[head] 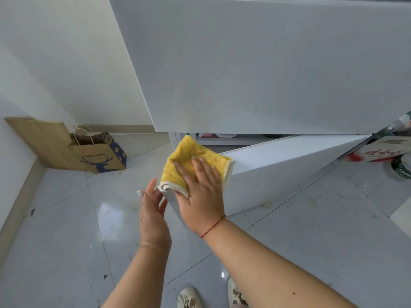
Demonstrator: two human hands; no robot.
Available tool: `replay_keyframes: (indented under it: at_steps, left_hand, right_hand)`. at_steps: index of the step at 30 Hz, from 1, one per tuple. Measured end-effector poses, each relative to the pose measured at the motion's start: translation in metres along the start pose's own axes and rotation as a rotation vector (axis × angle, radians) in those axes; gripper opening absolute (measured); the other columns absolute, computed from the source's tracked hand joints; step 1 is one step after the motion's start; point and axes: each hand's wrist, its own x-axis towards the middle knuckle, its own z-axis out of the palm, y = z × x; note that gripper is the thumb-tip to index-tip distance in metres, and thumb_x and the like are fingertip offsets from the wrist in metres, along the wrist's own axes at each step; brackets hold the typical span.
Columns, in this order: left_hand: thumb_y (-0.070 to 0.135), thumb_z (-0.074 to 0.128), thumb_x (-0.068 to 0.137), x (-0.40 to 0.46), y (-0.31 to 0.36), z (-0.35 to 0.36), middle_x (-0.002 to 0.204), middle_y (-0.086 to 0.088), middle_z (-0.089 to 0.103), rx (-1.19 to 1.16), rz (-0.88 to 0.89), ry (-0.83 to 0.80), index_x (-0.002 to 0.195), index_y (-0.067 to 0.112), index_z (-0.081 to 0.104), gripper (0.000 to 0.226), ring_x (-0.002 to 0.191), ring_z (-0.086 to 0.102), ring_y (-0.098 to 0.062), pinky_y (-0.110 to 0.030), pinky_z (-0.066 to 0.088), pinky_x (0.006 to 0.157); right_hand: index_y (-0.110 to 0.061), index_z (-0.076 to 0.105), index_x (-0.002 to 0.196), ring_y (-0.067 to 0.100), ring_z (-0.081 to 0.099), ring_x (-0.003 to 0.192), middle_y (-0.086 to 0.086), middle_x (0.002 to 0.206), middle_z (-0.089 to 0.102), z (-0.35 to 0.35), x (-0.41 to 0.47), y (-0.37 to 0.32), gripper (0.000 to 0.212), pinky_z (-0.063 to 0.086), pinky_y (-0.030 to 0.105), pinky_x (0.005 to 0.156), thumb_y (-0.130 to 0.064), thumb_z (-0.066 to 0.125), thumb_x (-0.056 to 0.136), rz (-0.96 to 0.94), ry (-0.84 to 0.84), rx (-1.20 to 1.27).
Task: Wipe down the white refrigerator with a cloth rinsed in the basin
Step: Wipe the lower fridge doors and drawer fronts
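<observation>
Left hand (153, 206): fingers straight and relaxed, holding nothing, palm turned toward the free corner of the lower refrigerator door (278, 172); it appears to touch that edge, probably to steady the swung-out door against the wiping pressure.

Far left, on the floor against the wall: brown paper bags (89, 152), the front one printed with a dark blue deer; not part of the job.

Centre: yellow cloth (189, 161), folded, white-edged, draped over the top corner of the lower door so it covers both the top edge and the face.

Right hand (200, 194): flat, fingers extended, pressing the cloth onto the door; a red string circles the wrist. Judged step: wiping the top edge of the open lower door.

Above: upper refrigerator door (244, 63), white, closed, filling most of the view.

Far right: printed carton (382, 152) beside the appliance.

Basin: not in view.

Bottom: light shoes (191, 296) on the glossy tiled floor (66, 241).
</observation>
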Motion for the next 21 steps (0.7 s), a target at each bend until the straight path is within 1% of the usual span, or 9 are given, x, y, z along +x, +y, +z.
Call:
replay_keyframes:
  at_steps: [5, 7, 12, 14, 16, 17, 18, 19, 21]
  left_hand:
    - [0.055, 0.015, 0.102, 0.007, -0.003, -0.007, 0.129, -0.009, 0.064, -0.115, -0.079, -0.015, 0.141, 0.015, 0.047, 0.064, 0.127, 0.055, -0.021, -0.035, 0.035, 0.113]
    - [0.058, 0.015, 0.101, 0.01, -0.007, -0.009, 0.134, -0.011, 0.061, -0.153, -0.093, -0.054, 0.14, 0.011, 0.048, 0.07, 0.128, 0.054, -0.022, -0.036, 0.035, 0.113]
    - [0.064, 0.022, 0.097, 0.009, -0.004, -0.01, 0.132, -0.012, 0.062, -0.282, -0.145, -0.066, 0.138, 0.011, 0.052, 0.074, 0.127, 0.055, -0.023, -0.038, 0.032, 0.115]
    - [0.064, 0.028, 0.096, 0.007, -0.001, -0.007, 0.126, -0.007, 0.065, -0.305, -0.134, -0.031, 0.14, 0.013, 0.05, 0.071, 0.122, 0.058, -0.019, -0.036, 0.037, 0.112]
    - [0.065, 0.034, 0.093, 0.008, 0.001, -0.008, 0.118, -0.003, 0.064, -0.296, -0.121, -0.032, 0.14, 0.012, 0.045, 0.072, 0.119, 0.058, -0.018, -0.036, 0.037, 0.112]
    - [0.064, 0.031, 0.095, 0.011, -0.001, -0.01, 0.115, -0.003, 0.064, -0.288, -0.135, -0.038, 0.135, 0.013, 0.049, 0.068, 0.119, 0.058, -0.017, -0.035, 0.035, 0.113]
    - [0.062, 0.025, 0.098, 0.013, -0.002, -0.01, 0.112, -0.002, 0.065, -0.285, -0.147, -0.031, 0.131, 0.014, 0.052, 0.064, 0.117, 0.059, -0.014, -0.033, 0.032, 0.115]
    - [0.059, 0.021, 0.1, 0.016, -0.005, -0.01, 0.11, -0.001, 0.067, -0.28, -0.151, -0.012, 0.128, 0.015, 0.054, 0.062, 0.114, 0.061, -0.011, -0.032, 0.031, 0.116]
    - [0.057, 0.019, 0.101, 0.018, -0.009, -0.01, 0.101, 0.004, 0.071, -0.252, -0.148, 0.028, 0.119, 0.019, 0.059, 0.058, 0.107, 0.063, -0.008, -0.03, 0.032, 0.115]
  right_hand:
    - [-0.027, 0.065, 0.12, 0.026, 0.037, 0.138, 0.007, 0.143, 0.049, 0.006, -0.001, -0.004, 0.04, 0.014, 0.039, 0.114, -0.044, 0.053, 0.085, -0.072, -0.066, 0.06]
    - [-0.019, 0.07, 0.111, 0.024, 0.038, 0.137, 0.006, 0.14, 0.053, 0.006, 0.0, -0.007, 0.039, 0.015, 0.037, 0.115, -0.04, 0.049, 0.085, -0.079, -0.106, 0.167]
    - [-0.005, 0.067, 0.117, 0.009, 0.047, 0.125, 0.009, 0.126, 0.063, -0.012, -0.002, -0.022, 0.038, 0.02, 0.018, 0.113, -0.019, 0.049, 0.086, 0.063, -0.246, 0.61]
    - [-0.003, 0.069, 0.111, 0.012, 0.056, 0.115, 0.014, 0.117, 0.067, -0.021, -0.007, -0.017, 0.037, 0.034, 0.024, 0.109, -0.02, 0.05, 0.084, 0.235, -0.275, 0.916]
    - [0.002, 0.068, 0.103, 0.039, 0.057, 0.113, 0.032, 0.114, 0.061, -0.032, -0.014, -0.006, 0.048, 0.047, 0.045, 0.096, -0.034, 0.058, 0.072, 0.48, -0.247, 1.193]
    - [0.002, 0.068, 0.096, 0.054, 0.054, 0.106, 0.045, 0.111, 0.053, -0.043, -0.019, 0.003, 0.051, 0.051, 0.046, 0.081, -0.038, 0.065, 0.064, 0.579, -0.207, 1.297]
    - [-0.003, 0.068, 0.089, 0.059, 0.052, 0.09, 0.05, 0.103, 0.048, -0.058, -0.024, 0.014, 0.05, 0.048, 0.038, 0.064, -0.04, 0.073, 0.055, 0.625, -0.164, 1.399]
    - [-0.01, 0.068, 0.081, 0.049, 0.052, 0.072, 0.044, 0.094, 0.052, -0.076, -0.027, 0.025, 0.049, 0.041, 0.031, 0.054, -0.043, 0.08, 0.048, 0.635, -0.113, 1.485]
    - [-0.019, 0.069, 0.075, 0.032, 0.051, 0.061, 0.023, 0.093, 0.066, -0.12, -0.029, 0.05, 0.046, 0.039, 0.026, 0.051, -0.055, 0.08, 0.05, 0.628, 0.039, 1.583]
